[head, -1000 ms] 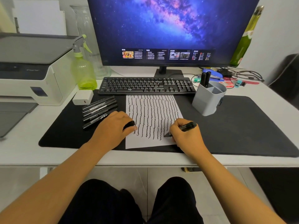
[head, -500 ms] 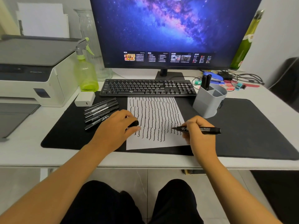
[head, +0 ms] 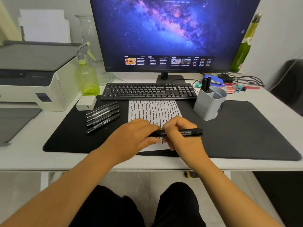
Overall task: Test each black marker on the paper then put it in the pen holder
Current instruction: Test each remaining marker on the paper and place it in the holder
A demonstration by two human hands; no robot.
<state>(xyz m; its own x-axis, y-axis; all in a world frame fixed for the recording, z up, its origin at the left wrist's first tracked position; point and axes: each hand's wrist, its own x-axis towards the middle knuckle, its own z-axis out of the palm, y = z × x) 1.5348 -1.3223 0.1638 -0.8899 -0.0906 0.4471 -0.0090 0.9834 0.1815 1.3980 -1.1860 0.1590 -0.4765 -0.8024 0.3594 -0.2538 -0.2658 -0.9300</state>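
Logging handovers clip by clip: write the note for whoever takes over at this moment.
Hands: right hand grips the marker level above the paper; left hand pinches its cap end, capping it.
Things: five markers lie on the desk mat left of the paper; two markers stand in the pen holder.
Done: two stored; paper covered in test lines.
Left: store the held marker, then test and store the five.

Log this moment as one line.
step: capping tested marker | left hand: holds cap end | right hand: grips barrel | pen holder: two markers in
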